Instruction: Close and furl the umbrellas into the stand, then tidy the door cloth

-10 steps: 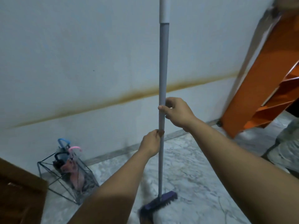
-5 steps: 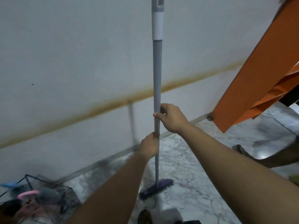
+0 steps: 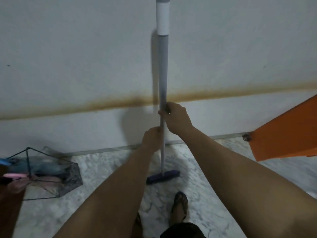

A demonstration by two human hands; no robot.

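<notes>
Low at the left, a wire-frame umbrella stand (image 3: 49, 174) with faceted, mesh-lined sides sits on the marble floor (image 3: 109, 170) against the white wall (image 3: 68, 48). Furled umbrellas (image 3: 42, 169) lie bunched inside it, a blue handle and a pink one poking out leftward; their fabric is blurred. A rusty brown stain band runs along the wall. The left hand (image 3: 151, 139) wraps its fingers round the broom handle (image 3: 163, 74), a slim grey metal pole standing almost upright, long axis vertical, with a white sleeve near the top. The purple brush head (image 3: 163, 176) rests on the floor near the wall. Just above, the right hand (image 3: 176, 117) grips the same pole. A sandalled foot (image 3: 180, 206) stands below. At the far right slants a smooth orange panel (image 3: 283, 133).
</notes>
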